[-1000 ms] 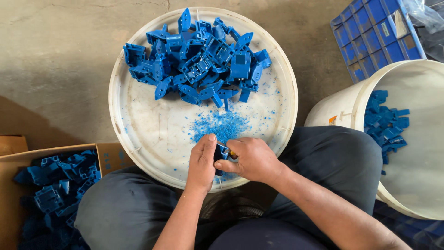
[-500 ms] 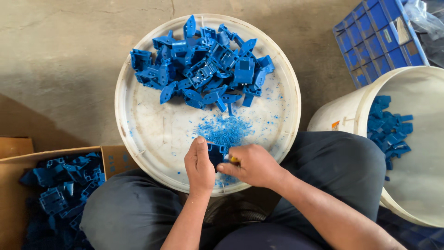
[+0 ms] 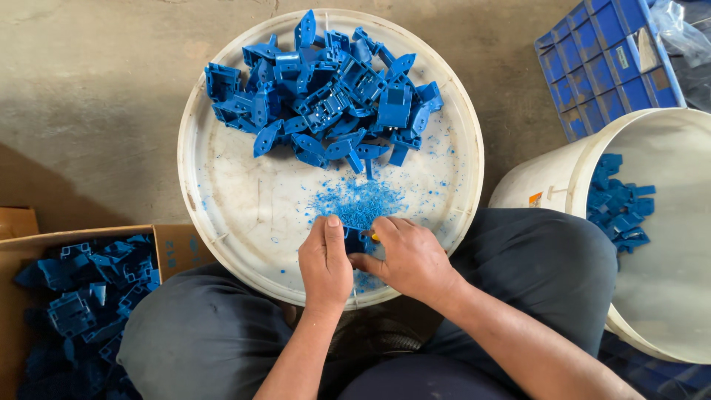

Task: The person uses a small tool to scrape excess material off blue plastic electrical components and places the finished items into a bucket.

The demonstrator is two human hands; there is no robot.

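Observation:
My left hand [image 3: 326,263] and my right hand [image 3: 406,255] meet over the near edge of a round white tray [image 3: 222,200]. Between them they grip one small blue plastic part [image 3: 355,239], mostly hidden by the fingers. A sliver of something yellow-orange shows at my right fingers; I cannot tell what it is. Just beyond the hands lies a patch of blue plastic shavings [image 3: 358,201]. A heap of blue plastic parts [image 3: 326,96] fills the far half of the tray.
A cardboard box [image 3: 170,244] holding blue parts sits at the left by my knee. A white bucket [image 3: 666,244] with some blue parts stands at the right. A blue crate [image 3: 607,59] lies at the top right on the concrete floor.
The hands stay together on the small part at the tray's near edge, with only slight finger movement. The view has shifted a little.

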